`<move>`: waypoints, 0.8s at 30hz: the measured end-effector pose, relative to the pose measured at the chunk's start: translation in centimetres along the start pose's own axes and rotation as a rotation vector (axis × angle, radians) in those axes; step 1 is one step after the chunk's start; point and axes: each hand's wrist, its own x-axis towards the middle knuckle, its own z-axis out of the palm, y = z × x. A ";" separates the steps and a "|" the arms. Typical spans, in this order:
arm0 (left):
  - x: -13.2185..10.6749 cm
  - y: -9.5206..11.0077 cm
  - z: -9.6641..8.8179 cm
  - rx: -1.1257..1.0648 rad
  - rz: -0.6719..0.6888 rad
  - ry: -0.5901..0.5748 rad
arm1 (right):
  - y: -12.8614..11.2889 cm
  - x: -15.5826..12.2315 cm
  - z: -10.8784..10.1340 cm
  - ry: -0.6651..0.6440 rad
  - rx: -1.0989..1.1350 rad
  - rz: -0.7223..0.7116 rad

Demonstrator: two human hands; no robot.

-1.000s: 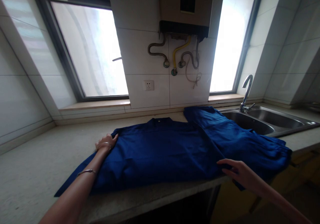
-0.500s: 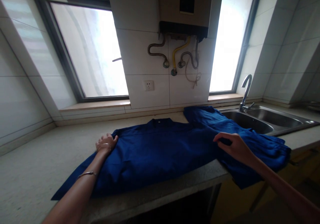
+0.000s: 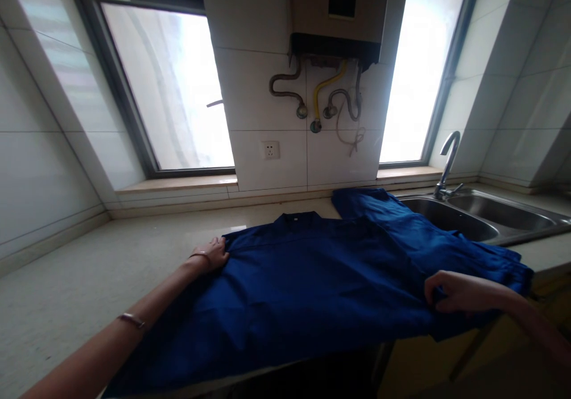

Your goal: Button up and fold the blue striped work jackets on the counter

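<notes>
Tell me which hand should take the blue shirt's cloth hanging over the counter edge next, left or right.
Right, probably: the right hand lies on the blue shirt right beside that overhang, while the left hand sits at the shirt's far side.

Long-sleeved cotton work shirt (image 3: 307, 298): deep royal blue and plain, though the dim light may hide faint detail.
Folded cotton cloth (image 3: 392, 220): the same blue, far right of the shirt.
Speckled stone countertop (image 3: 89, 292): pale beige with fine darker flecks.
Rectangular ceramic wall tiles (image 3: 263, 96): white, in a grid of thin grey lines.
Corrugated gas hose (image 3: 317, 96): bright yellow, far centre.
Stainless steel double sink (image 3: 504, 214): plain silver-grey, far right.
Thin metal bangle (image 3: 131, 320): silver, near left.
</notes>
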 end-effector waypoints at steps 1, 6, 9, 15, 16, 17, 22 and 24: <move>0.1 -0.3 -0.6 -0.074 -0.001 -0.033 | -0.3 0.3 -1.1 -0.139 -0.033 0.068; 0.9 -2.8 -3.5 -0.566 -0.241 -0.373 | -2.7 6.0 -5.9 -0.218 -0.148 -0.010; 1.2 -3.9 -3.9 -0.712 -0.327 -0.439 | -3.9 12.4 -5.8 0.097 -0.236 -0.126; 1.0 -4.0 -4.3 -0.688 -0.272 -0.489 | -3.4 22.1 -1.6 0.415 -0.336 -0.150; 1.0 -4.0 -4.6 -0.675 -0.262 -0.490 | -3.1 22.8 -1.1 0.413 -0.318 -0.153; 0.9 -4.1 -5.0 -0.665 -0.253 -0.487 | -2.8 23.2 -0.7 0.423 -0.298 -0.161; 1.0 -5.5 -8.0 -0.813 -0.198 -0.523 | -1.8 23.3 -1.5 0.563 -0.187 -0.270; 1.2 -6.6 -9.7 -0.927 -0.151 -0.565 | -1.9 23.1 -3.1 0.580 -0.105 -0.313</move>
